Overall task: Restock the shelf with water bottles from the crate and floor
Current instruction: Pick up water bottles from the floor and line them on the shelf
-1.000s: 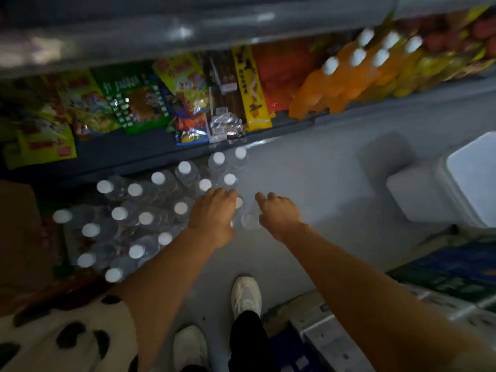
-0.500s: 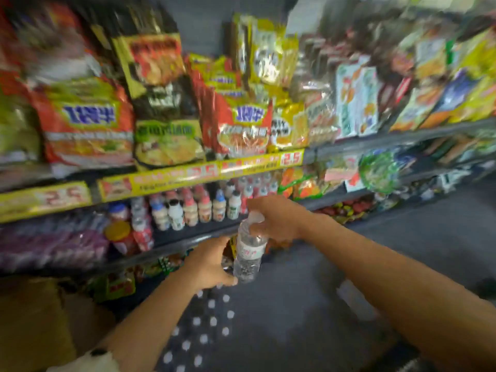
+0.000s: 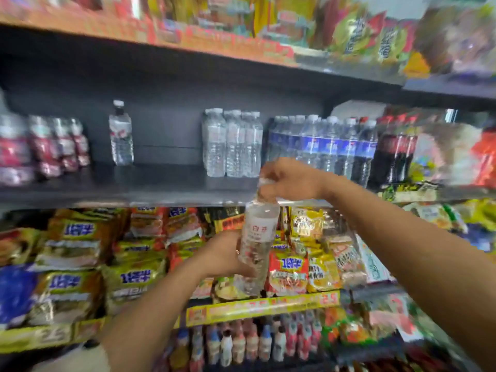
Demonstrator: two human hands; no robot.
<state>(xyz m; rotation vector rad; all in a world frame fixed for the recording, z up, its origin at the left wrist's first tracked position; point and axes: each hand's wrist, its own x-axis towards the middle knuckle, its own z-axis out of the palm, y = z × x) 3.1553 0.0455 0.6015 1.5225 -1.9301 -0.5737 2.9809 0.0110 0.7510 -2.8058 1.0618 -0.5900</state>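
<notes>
Bottle (image 3: 258,237) raised to dark shelf (image 3: 150,189); right hand (image 3: 288,181) pinching cap, left hand (image 3: 228,255) gripping body.

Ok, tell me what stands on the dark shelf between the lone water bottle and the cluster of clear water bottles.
Nothing: in the head view the dark shelf is bare between the lone water bottle and the cluster of clear bottles.

Dark shop shelving (image 3: 166,84) crowded with snack packets (image 3: 80,253), yellow price strips (image 3: 257,307) below.

shelf (image 3: 166,181) gap between lone bottle (image 3: 121,135), bottle cluster (image 3: 232,146).
</notes>
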